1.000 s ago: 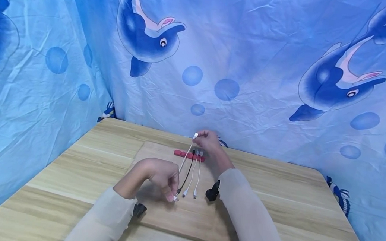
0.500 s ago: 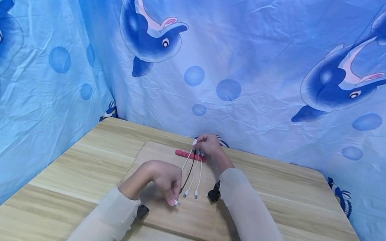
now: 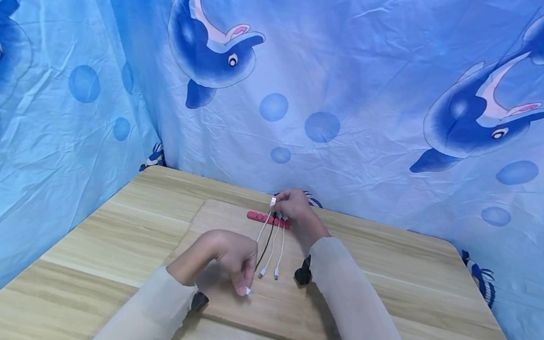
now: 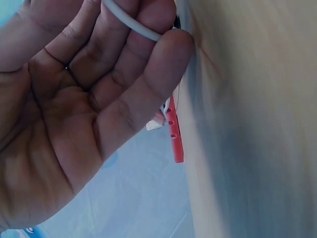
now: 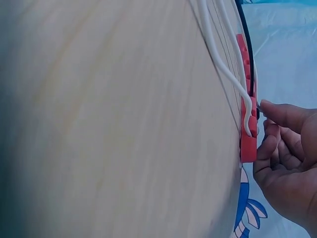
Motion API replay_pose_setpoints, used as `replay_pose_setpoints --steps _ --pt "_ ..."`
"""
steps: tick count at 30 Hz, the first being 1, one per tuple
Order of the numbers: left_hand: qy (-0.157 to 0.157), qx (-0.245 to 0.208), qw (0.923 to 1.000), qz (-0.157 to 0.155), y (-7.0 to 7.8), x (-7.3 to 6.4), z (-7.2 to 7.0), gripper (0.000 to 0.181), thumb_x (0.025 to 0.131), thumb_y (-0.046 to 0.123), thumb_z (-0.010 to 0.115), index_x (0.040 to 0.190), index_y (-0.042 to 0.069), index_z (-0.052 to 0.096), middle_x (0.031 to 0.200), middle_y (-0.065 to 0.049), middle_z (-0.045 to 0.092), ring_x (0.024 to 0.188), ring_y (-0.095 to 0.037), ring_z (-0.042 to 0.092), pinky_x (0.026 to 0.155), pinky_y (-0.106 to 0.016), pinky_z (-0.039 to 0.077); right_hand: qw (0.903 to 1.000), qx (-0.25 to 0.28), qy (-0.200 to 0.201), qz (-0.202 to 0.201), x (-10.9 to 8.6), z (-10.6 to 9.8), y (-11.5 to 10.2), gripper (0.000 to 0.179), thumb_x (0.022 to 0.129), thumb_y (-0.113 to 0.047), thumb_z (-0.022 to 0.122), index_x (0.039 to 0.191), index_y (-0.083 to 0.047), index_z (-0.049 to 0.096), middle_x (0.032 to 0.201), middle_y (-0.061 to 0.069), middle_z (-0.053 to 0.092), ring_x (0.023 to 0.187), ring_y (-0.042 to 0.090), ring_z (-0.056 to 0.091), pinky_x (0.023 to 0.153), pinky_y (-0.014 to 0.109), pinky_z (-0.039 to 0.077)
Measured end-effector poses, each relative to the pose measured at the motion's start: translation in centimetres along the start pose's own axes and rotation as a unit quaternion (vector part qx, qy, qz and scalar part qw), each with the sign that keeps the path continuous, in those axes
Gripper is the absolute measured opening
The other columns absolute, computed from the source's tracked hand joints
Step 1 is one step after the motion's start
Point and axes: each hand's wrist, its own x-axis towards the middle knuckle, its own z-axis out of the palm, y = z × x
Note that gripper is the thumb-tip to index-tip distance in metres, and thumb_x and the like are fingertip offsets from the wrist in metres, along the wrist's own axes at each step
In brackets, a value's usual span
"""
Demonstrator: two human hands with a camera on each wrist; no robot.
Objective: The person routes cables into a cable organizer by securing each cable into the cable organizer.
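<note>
A red cable holder (image 3: 254, 215) with a row of slots lies at the far side of the wooden board. My right hand (image 3: 294, 203) is above its right part and pinches the USB plug (image 3: 273, 201) of a white charging cable. The cable slants down across the holder to my left hand (image 3: 234, 257), which pinches its small white end connector (image 3: 248, 291) near the board. In the left wrist view the white cable (image 4: 131, 22) crosses my curled fingers. A black cable (image 3: 265, 246) and two white cables (image 3: 281, 249) sit in the holder, their plugs partly hidden by my right hand.
The thin wooden board (image 3: 280, 318) lies on a wood-grain table (image 3: 387, 283). Two loose white connectors (image 3: 276, 274) rest on the board between my forearms. A blue dolphin-print curtain (image 3: 362, 92) stands behind and left of the table.
My right hand has brought the white USB plug down close behind the holder. My left hand has moved slightly toward the near side with the other end.
</note>
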Motion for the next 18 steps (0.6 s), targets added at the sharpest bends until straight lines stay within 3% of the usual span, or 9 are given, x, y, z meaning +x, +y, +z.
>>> replay_pose_setpoints --steps 11,18 --pt "0.051 0.035 0.9974 0.038 0.3 -1.8 1.2 0.017 0.075 0.006 0.088 0.071 0.018 0.078 0.063 0.017 0.066 0.061 -0.001 0.057 0.064 -0.019 0.05 1.0 -0.006 0.0 -0.003 0.3 0.2 0.2 0.015 0.08 -0.007 0.084 0.089 -0.009 0.072 0.082 0.005 0.069 0.072 0.017 0.061 0.063 0.028 0.05" --pt "0.063 0.068 0.9932 0.07 0.7 -2.2 2.3 0.016 0.074 0.005 0.088 0.074 0.018 0.078 0.069 0.017 0.068 0.066 0.003 0.061 0.069 -0.014 0.052 1.0 0.001 -0.003 0.001 0.3 0.2 0.2 0.015 0.08 -0.006 0.084 0.088 -0.008 0.073 0.082 0.005 0.07 0.071 0.017 0.061 0.063 0.027 0.049"
